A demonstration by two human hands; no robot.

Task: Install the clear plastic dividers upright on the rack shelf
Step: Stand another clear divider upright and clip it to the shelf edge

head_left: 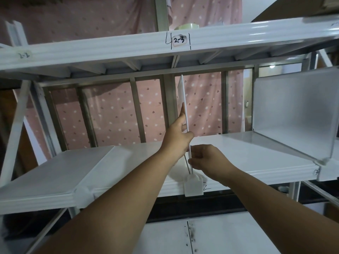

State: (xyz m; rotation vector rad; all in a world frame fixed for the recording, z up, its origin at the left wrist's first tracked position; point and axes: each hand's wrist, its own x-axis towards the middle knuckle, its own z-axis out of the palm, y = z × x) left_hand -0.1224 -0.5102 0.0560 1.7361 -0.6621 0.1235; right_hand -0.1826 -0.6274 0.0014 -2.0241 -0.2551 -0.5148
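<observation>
Two dividers (293, 114) are seen already upright at shelf (238, 149) left and right, a third (185, 105) is held edge-on mid-shelf, steadied by left hand (178, 134), pinched low by right hand (207, 160) above front clip (193, 187), not yet seated.

Your shelf (229, 149) is bare between the middle divider (184, 99), edge-on to you, and the right divider (293, 114); a hand passes there. Left, a flat panel (55, 171) covers the surface. The upper shelf (128, 46) caps headroom; rear bars (137, 109) close the back.
</observation>
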